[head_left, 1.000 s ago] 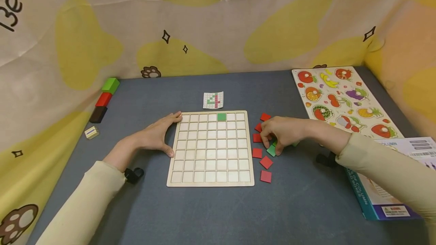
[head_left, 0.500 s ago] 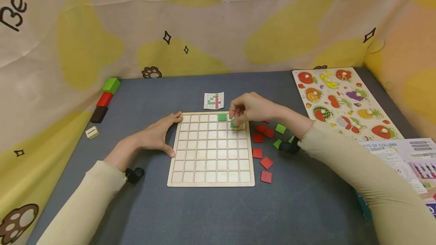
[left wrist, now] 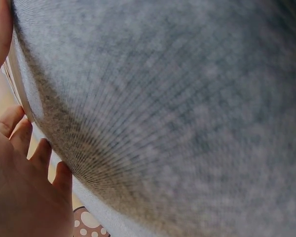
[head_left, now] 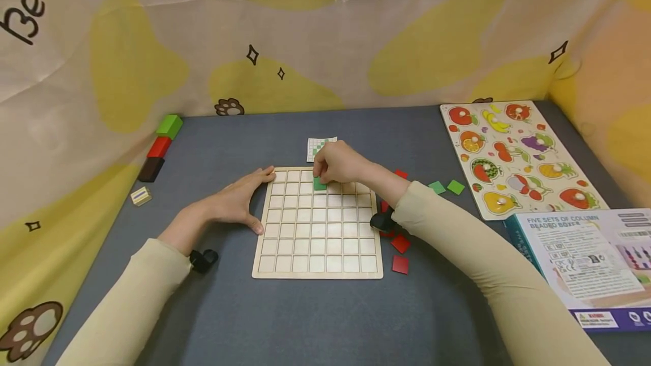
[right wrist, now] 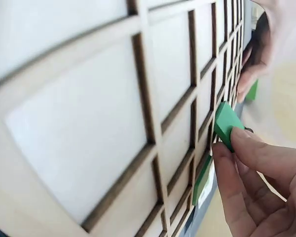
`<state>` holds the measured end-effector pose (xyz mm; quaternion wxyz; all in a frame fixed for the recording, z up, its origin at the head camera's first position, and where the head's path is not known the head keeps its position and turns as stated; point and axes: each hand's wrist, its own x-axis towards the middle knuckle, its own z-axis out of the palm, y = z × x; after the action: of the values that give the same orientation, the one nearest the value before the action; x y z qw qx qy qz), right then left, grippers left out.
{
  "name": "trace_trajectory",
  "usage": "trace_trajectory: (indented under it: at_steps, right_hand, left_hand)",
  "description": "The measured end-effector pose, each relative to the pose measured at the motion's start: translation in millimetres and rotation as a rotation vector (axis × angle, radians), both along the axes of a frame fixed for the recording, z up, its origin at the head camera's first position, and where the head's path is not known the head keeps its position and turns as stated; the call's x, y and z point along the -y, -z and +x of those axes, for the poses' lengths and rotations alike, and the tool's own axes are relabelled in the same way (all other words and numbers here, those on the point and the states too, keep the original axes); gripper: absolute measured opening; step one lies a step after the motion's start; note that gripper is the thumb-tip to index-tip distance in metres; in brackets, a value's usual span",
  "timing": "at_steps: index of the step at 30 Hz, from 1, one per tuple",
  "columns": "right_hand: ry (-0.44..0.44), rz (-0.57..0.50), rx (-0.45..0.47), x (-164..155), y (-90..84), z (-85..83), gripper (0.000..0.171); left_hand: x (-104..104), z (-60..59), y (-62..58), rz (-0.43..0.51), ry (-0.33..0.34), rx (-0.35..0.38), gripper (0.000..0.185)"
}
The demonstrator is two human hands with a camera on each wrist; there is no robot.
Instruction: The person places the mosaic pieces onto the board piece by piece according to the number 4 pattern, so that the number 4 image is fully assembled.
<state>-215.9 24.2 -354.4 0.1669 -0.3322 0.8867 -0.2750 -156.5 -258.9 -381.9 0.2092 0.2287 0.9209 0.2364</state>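
A wooden grid board lies in the middle of the table. Against its left edge my left hand rests, thumb and fingers spread apart and touching the rim. My right hand pinches a green square tile between thumb and fingertips, tilted over a square in the board's upper part. Another green tile sits in the top row, visible in the right wrist view but covered by the hand in the head view. Behind the board is a small pattern card, partly hidden by my right hand.
Red tiles lie right of the board, some beneath my right forearm, with loose green tiles farther right. A fruit puzzle board and a box occupy the right side. Coloured blocks and a striped block line the left.
My right hand took a green tile from the loose pile, carried it left over the board's right columns, then on to the upper middle. My left hand has stayed at the board's edge.
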Motion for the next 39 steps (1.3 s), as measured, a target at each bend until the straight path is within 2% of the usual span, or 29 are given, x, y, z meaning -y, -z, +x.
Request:
trace_trajectory:
  at_steps: [10,16,19,22,25,33,39]
  right_hand:
    - [-0.008,0.055,0.004,0.9,3.7,1.4,0.007]
    - [-0.051,0.062,-0.013,-14.6,-7.8,2.8,0.018]
    - [-0.033,0.042,-0.002,-34.8,-18.9,1.2,0.023]
    - [-0.008,0.015,0.053,-62.8,-29.0,-0.5,0.025]
    - [0.002,0.031,0.098,-94.6,-31.4,-3.5,0.025]
    - [-0.011,0.127,0.246,-167.0,-17.9,-8.6,0.027]
    - [-0.046,0.162,0.344,-188.3,-12.6,-9.4,0.034]
  left_hand:
    - [-0.7,-0.3,0.3,0.003,0.005,-0.001,0.127]
    - [-2.3,1.5,-2.4,0.005,0.005,0.005,0.127]
    - [-2.0,1.4,-3.1,0.004,0.006,0.0,0.126]
    - [-1.5,0.8,-2.9,0.006,0.009,-0.003,0.126]
    - [-1.1,0.2,-2.3,0.009,0.007,0.001,0.127]
    - [0.1,-0.2,0.6,0.01,0.011,0.001,0.128]
    - [0.0,-0.4,0.8,0.011,0.012,-0.005,0.128]
